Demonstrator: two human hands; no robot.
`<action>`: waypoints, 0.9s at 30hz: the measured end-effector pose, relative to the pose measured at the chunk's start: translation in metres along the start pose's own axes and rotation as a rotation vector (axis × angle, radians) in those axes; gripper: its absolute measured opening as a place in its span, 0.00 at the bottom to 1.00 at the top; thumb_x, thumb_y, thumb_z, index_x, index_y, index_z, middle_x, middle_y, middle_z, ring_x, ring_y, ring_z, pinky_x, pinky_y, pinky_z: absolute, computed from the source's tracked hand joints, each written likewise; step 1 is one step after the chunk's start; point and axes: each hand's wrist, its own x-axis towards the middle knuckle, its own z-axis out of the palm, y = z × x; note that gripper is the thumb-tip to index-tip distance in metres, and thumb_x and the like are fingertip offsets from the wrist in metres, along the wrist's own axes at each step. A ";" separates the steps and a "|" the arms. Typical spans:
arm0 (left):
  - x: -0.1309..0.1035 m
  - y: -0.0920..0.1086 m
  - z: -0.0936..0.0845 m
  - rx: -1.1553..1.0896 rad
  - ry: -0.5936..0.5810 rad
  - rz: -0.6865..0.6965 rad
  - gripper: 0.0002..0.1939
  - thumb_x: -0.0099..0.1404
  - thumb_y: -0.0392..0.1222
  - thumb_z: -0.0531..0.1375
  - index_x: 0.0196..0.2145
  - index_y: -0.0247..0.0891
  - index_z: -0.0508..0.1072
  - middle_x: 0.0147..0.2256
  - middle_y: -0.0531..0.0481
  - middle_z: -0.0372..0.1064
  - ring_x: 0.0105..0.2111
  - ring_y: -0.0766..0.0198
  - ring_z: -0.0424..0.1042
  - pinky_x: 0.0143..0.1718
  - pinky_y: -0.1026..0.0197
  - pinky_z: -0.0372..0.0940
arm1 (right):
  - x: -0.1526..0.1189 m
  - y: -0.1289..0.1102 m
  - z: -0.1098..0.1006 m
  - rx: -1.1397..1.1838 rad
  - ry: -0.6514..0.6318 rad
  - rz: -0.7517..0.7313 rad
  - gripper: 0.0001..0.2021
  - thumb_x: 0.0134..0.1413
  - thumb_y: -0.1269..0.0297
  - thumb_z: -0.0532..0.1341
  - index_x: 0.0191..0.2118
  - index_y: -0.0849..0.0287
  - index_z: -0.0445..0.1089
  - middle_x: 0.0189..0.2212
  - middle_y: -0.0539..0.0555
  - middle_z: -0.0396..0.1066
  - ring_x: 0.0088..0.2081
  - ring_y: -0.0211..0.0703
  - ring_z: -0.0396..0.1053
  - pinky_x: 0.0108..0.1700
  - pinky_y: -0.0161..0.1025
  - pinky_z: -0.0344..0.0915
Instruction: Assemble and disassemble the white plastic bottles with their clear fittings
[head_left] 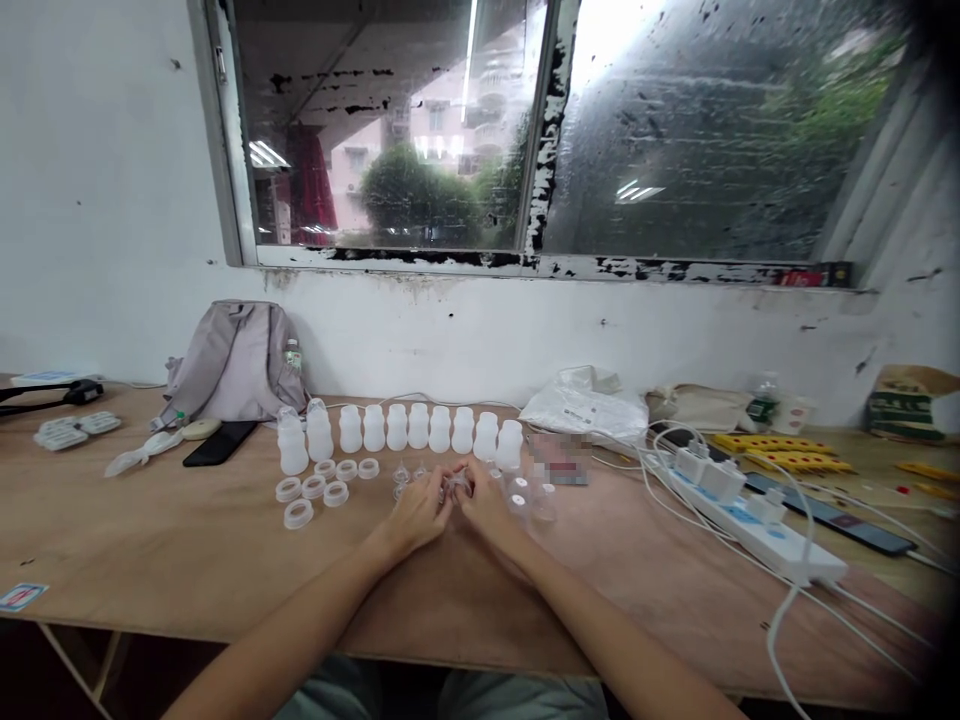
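My left hand (420, 508) and my right hand (480, 500) meet over the table, fingers closed on a small clear piece that looks like a bottle nipple (457, 483); the fingers partly hide it. Just left of them stand several clear nipples (401, 478). White screw rings (313, 487) lie further left. Behind is a row of white feeding bottles (397, 427). The two at its left end, such as this bottle (319, 432), carry clear tops. Right of my right hand are several clear caps (544, 503).
A backpack (240, 365) and a black phone (220, 443) are at the left. A white plastic bag (589, 402) lies against the wall. A power strip (757, 525) with loose cables and another phone (840, 517) occupy the right. The table's front edge runs above my lap.
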 end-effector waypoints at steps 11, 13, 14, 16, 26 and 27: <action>0.003 -0.005 0.001 0.156 0.004 0.024 0.07 0.60 0.37 0.49 0.37 0.36 0.62 0.30 0.45 0.68 0.32 0.60 0.68 0.32 0.61 0.61 | -0.003 0.008 0.009 -0.079 0.014 0.028 0.11 0.42 0.74 0.50 0.35 0.56 0.60 0.20 0.47 0.61 0.23 0.39 0.59 0.27 0.35 0.55; 0.003 -0.004 0.000 0.154 0.029 0.013 0.07 0.60 0.38 0.49 0.37 0.36 0.62 0.31 0.45 0.68 0.32 0.60 0.68 0.33 0.61 0.61 | -0.003 0.005 0.008 -0.067 -0.001 -0.006 0.11 0.44 0.74 0.50 0.34 0.56 0.62 0.22 0.49 0.64 0.25 0.40 0.61 0.29 0.36 0.56; 0.003 -0.004 -0.001 0.149 0.043 0.014 0.08 0.60 0.38 0.49 0.37 0.36 0.62 0.31 0.46 0.68 0.33 0.61 0.68 0.33 0.61 0.61 | -0.003 0.003 0.007 -0.055 -0.010 -0.031 0.10 0.45 0.74 0.50 0.34 0.57 0.63 0.24 0.50 0.66 0.26 0.40 0.62 0.30 0.36 0.57; 0.002 -0.005 -0.003 0.131 0.062 0.026 0.09 0.62 0.40 0.48 0.39 0.36 0.62 0.31 0.47 0.67 0.33 0.61 0.67 0.34 0.61 0.61 | -0.002 0.000 0.004 -0.025 -0.019 -0.079 0.11 0.47 0.73 0.49 0.34 0.57 0.65 0.27 0.52 0.68 0.28 0.41 0.64 0.33 0.37 0.59; 0.004 -0.021 -0.017 0.002 0.146 0.021 0.10 0.65 0.40 0.46 0.42 0.38 0.62 0.35 0.49 0.67 0.35 0.64 0.67 0.36 0.64 0.60 | -0.001 -0.001 -0.004 0.358 -0.103 0.018 0.19 0.52 0.60 0.51 0.50 0.57 0.62 0.32 0.53 0.70 0.27 0.38 0.66 0.28 0.37 0.64; 0.004 -0.022 -0.017 -0.030 0.155 0.006 0.10 0.65 0.40 0.45 0.42 0.38 0.62 0.35 0.49 0.67 0.34 0.65 0.67 0.36 0.64 0.60 | 0.000 -0.001 -0.004 0.457 -0.112 0.077 0.19 0.53 0.59 0.50 0.51 0.57 0.60 0.32 0.54 0.69 0.26 0.38 0.67 0.27 0.37 0.65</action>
